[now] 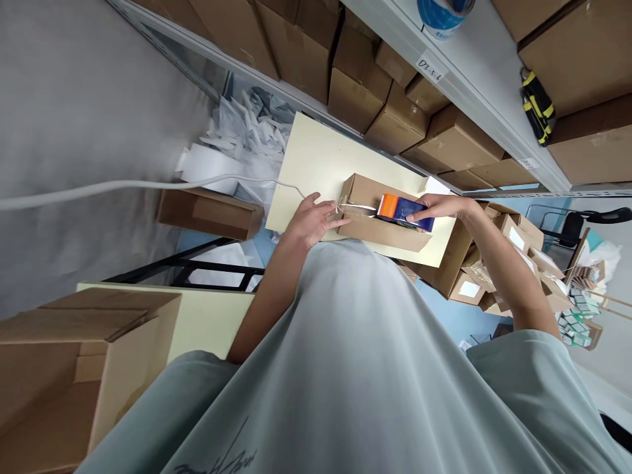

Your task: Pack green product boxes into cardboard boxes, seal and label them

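Note:
A closed brown cardboard box (363, 187) lies on the cream tabletop (316, 155) in front of me. My right hand (434, 207) is wrapped around a blue and orange tape dispenser (390, 206) over the top of the box. A shiny strip of clear tape (358, 207) runs along the box from the dispenser's orange end toward the box's left end. There my left hand (313, 220) has its fingers stretched out and apart, with the fingertips at the box's edge beside the strip. Whether they touch the tape, I cannot make out.
Shelves with brown boxes (360, 85) stand behind the table. Above are a blue tape roll (442, 16) and yellow-black cutters (537, 108). A white cable (197, 181) crosses at left. Open cartons stand lower left (133, 355) and right (451, 260).

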Motion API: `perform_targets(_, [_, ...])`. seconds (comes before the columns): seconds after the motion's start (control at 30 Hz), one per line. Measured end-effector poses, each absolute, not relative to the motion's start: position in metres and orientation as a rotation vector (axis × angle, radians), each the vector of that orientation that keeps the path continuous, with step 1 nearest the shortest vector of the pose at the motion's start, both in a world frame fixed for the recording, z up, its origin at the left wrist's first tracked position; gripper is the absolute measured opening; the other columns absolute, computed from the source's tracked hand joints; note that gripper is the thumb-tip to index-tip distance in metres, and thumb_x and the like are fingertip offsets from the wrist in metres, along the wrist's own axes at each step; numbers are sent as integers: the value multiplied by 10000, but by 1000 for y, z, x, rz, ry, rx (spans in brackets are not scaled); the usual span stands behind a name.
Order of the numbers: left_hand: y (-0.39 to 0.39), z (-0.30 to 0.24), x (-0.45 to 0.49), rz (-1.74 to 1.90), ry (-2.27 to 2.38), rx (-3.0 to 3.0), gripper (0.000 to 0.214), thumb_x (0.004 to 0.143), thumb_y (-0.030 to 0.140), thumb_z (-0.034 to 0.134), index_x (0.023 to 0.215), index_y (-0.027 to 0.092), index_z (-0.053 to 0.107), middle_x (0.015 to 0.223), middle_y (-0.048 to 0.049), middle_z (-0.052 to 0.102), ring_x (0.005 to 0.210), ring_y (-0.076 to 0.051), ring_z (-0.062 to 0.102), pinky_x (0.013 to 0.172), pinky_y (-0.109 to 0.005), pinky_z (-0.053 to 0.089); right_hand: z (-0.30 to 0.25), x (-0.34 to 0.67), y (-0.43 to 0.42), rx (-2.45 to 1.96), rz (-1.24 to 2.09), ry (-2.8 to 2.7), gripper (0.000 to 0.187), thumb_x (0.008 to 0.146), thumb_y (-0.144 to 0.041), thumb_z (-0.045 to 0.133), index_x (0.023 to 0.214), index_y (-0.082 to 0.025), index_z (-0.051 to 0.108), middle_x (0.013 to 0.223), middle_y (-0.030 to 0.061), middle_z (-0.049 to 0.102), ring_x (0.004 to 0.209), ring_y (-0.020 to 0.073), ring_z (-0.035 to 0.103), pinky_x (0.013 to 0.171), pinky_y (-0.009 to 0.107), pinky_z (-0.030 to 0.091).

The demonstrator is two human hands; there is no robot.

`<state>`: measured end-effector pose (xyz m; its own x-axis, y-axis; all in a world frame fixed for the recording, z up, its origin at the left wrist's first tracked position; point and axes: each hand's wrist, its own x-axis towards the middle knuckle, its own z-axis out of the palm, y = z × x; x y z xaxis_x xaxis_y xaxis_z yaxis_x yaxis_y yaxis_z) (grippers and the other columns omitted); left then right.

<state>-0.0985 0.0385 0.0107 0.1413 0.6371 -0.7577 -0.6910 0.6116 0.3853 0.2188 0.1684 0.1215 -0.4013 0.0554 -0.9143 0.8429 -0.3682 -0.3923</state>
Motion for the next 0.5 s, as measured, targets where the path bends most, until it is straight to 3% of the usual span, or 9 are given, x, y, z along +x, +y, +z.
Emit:
perform_targets(0.23, [43, 3, -97, 982, 1050, -35, 814, 860, 61, 768, 1562, 269, 411, 892, 55, 692, 983, -170, 746, 1217, -790, 476, 123, 221, 178, 1253, -1759, 1323, 686, 692, -807, 939, 850, -159, 778, 780, 43, 777, 744, 185, 703, 755, 305, 570])
perform_targets(0.5, [48, -11, -101, 950, 1070, -5, 923, 846, 65, 772, 1637, 284, 349, 848, 66, 681, 960, -173, 754, 1178, -776, 525, 130, 211, 181, 1206, -1857, 1240, 657, 719, -798, 927, 820, -166, 778, 771, 55, 776, 762, 201, 709, 746, 318, 577])
